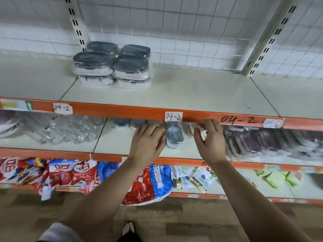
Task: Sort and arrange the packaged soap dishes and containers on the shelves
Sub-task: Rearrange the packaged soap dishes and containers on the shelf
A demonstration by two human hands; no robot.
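At the bottom, a foot in a sandal [128,228] stands on the floor [174,215], which has a wood pattern. On the lowest shelf lie crinkled, shiny bags [148,186] in red and blue.

Both bare arms reach into the middle shelf [113,142], a flat pale board with an orange front edge. A soap dish [174,136] stands there between the 2 hands; it is rounded, with a gray lid, and is wrapped in clear film. The left hand [147,142] is just beside it with bent fingers, but whether it grips the dish I cannot tell. The right hand [210,140] is on the other side and pinches a pale wrap [203,133] between thumb and fingers.

More to the left on this shelf are clear glass jars [70,130], and to the right are dark purple packs [253,142], which look blurred.

On the top shelf [192,91], 4 stacks of containers [111,67] stand close together at the back; they are oval, gray-lidded and film-wrapped. Behind them is a white wire grid [192,32]. A paper label [173,116] on the orange edge reads 04-2.
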